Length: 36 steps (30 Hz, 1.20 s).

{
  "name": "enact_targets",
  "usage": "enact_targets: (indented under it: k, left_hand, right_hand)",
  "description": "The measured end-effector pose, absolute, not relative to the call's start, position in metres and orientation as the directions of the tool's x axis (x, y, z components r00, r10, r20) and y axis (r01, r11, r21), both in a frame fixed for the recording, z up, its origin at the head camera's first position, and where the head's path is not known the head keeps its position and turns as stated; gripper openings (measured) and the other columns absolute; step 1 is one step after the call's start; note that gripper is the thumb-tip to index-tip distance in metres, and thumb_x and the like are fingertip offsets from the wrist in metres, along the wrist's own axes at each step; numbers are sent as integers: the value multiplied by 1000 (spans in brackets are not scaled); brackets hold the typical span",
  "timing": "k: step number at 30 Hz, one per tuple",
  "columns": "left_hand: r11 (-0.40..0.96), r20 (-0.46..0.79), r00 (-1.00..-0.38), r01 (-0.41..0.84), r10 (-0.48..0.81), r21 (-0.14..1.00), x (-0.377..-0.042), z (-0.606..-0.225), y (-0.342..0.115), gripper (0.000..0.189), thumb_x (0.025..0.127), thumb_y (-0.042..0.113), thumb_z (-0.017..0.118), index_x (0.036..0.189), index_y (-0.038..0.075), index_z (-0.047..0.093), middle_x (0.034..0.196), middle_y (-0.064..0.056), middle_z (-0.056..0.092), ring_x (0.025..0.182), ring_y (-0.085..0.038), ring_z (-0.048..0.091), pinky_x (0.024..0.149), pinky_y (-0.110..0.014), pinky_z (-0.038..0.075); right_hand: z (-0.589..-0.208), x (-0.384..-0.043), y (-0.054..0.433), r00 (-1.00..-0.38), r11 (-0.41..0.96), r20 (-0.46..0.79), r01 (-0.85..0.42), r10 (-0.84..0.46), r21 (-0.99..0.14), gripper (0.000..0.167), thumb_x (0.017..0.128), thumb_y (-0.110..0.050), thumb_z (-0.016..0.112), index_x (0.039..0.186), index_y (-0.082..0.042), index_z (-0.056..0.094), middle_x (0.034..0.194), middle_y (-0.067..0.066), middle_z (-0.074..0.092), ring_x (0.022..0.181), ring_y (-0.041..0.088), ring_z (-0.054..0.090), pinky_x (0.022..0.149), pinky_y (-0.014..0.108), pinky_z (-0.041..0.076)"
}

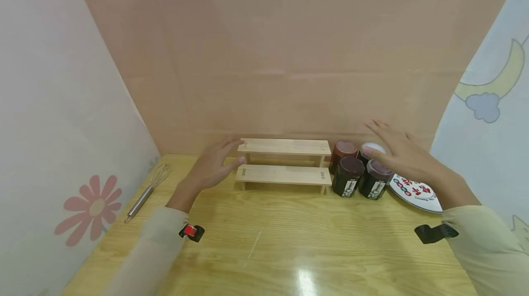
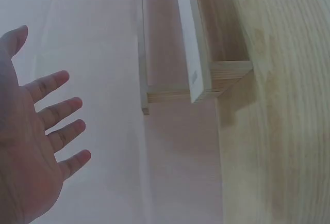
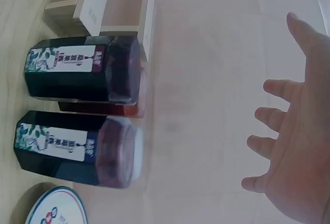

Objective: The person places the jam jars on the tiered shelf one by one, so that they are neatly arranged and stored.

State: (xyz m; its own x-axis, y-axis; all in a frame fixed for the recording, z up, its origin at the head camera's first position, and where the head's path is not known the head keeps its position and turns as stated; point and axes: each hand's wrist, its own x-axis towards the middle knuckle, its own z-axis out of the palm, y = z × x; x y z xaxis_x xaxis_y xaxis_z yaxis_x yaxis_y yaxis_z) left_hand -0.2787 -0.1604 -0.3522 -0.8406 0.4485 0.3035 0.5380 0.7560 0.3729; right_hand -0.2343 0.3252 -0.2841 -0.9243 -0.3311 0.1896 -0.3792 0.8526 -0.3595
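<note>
Fingers [image 2: 61,111] apart in each grip, we hold our left hand [image 1: 211,165] near the left end of a two-tier wooden stand [image 1: 285,175] at the far side of the counter [image 1: 231,241], and our right hand [image 1: 402,151] above four lidded jars [image 1: 346,180] clustered right of the stand. On the left lies a metal whisk [image 1: 143,196]; on the right, a white disc [image 1: 415,190] with red print sits just beside the jars.

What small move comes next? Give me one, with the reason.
I'd probably lower the right hand toward the front jar next to the shelf. That hand is open, holds nothing and is nearer this jar than the left hand is; the jar stands upright, and nothing blocks its lid in the head view.
</note>
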Motion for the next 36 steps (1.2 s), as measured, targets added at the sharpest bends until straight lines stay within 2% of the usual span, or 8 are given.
enact_targets:
  k: [4, 11, 17, 25, 28, 30, 32, 36]
  left_hand:
    - [752, 287, -866, 499, 410, 431, -279, -362, -162, 61, 105, 57, 47, 154, 21, 50, 164, -10, 42, 153, -38, 36, 122, -68, 27]
    - [713, 240, -898, 440, 370, 546, -286, -386, -164, 59, 105, 52, 52, 151, 16, 52, 162, -13, 44, 152, -41, 36, 121, -67, 30]
    - [682, 223, -906, 418, 358, 601, -290, -398, -165, 51, 106, 43, 55, 151, 18, 53, 162, -10, 43, 152, -41, 36, 120, -69, 31]
    - [665, 216, -920, 386, 327, 640, -297, -413, -166, 58, 105, 55, 51, 150, 18, 53, 161, -10, 46, 152, -40, 37, 120, -68, 31]
    - [660, 209, -926, 371, 313, 653, -299, -418, -165, 59, 104, 56, 52, 150, 19, 54, 160, -10, 47, 151, -40, 38, 119, -67, 33]
    - [658, 206, -930, 362, 305, 660, -299, -421, -165, 57, 105, 54, 53, 149, 19, 54, 159, -10, 48, 150, -40, 39, 119, -66, 34]
    - [660, 200, -934, 351, 296, 664, -300, -423, -165, 54, 105, 51, 54, 148, 19, 55, 157, -10, 50, 150, -40, 40, 119, -65, 35]
    - [644, 178, -942, 324, 283, 693, -302, -428, -166, 49, 107, 43, 55, 149, 18, 55, 157, -12, 50, 149, -40, 41, 118, -63, 37]
  right_hand:
    - [-293, -230, 334, -930, 844, 197, -365, -311, -393, 73, 107, -45, 50, 168, -29, 12, 175, 14, 6, 160, 46, 6, 121, 74, -14]
    - [-314, -225, 351, -939, 806, 205, -344, -278, -482, 73, 106, -36, 55, 167, -19, 18, 174, 22, 8, 156, 56, 8, 113, 83, 12]
    - [-329, -220, 363, -948, 794, 207, -315, -240, -521, 74, 105, -34, 58, 167, -22, 18, 173, 22, 10, 155, 57, 9, 108, 85, 17]
    - [-350, -219, 376, -942, 770, 249, -327, -223, -548, 70, 106, -30, 56, 165, -10, 23, 169, 30, 17, 152, 57, 17, 110, 83, 17]
    - [-357, -218, 379, -946, 783, 255, -312, -202, -538, 68, 106, -31, 57, 163, -9, 28, 168, 29, 21, 129, 38, 55, 100, 62, 49]
    - [-362, -218, 380, -951, 793, 248, -292, -183, -534, 67, 106, -33, 57, 163, -10, 29, 167, 28, 24, 112, 22, 58, 77, 43, 59]
    - [-366, -218, 381, -957, 796, 235, -276, -172, -539, 67, 107, -33, 56, 163, -9, 29, 166, 29, 25, 106, 20, 57, 59, 30, 56]
    - [-373, -221, 382, -958, 785, 235, -272, -166, -557, 66, 107, -31, 55, 161, -5, 29, 161, 30, 33, 129, 45, 47, 86, 49, 57]
